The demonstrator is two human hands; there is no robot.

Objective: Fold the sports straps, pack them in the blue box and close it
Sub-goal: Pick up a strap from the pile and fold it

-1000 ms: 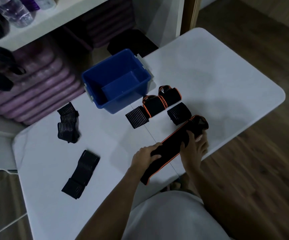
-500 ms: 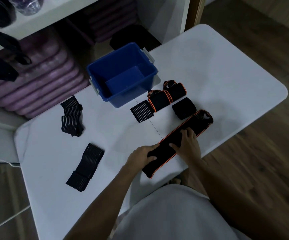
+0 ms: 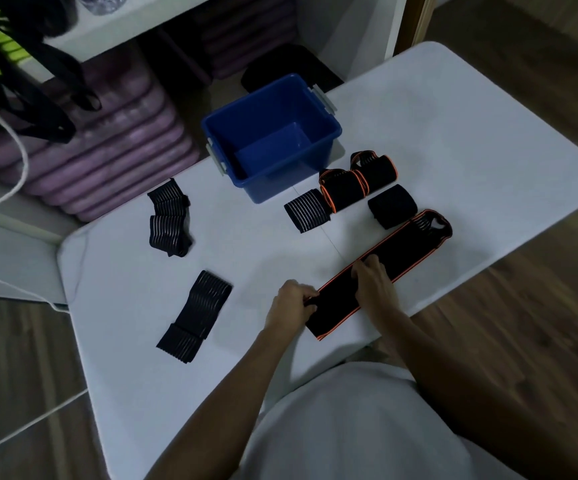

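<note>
A long black strap with orange edging (image 3: 401,251) lies flat and diagonal near the table's front edge. My left hand (image 3: 291,303) grips its near end, fingers curled on the edge. My right hand (image 3: 375,282) pinches the strap at its middle. The open blue box (image 3: 325,133) stands empty at the table's back edge. Beside it lie two folded orange-edged straps (image 3: 356,185), a folded striped strap (image 3: 306,211) and a folded black one (image 3: 391,206). Two loose striped straps lie to the left, one farther back (image 3: 169,218) and one nearer (image 3: 199,313).
The white table (image 3: 453,133) ends close behind the box and in front of the long strap. Purple mats (image 3: 117,150) are stacked under a white shelf (image 3: 135,15) at the back left. Black bands (image 3: 31,95) hang from the shelf. A white cable (image 3: 13,140) runs at the left.
My right hand has slid along the strap from its far looped end toward the middle. My left hand stays on the near end. The camera has shifted a little.
</note>
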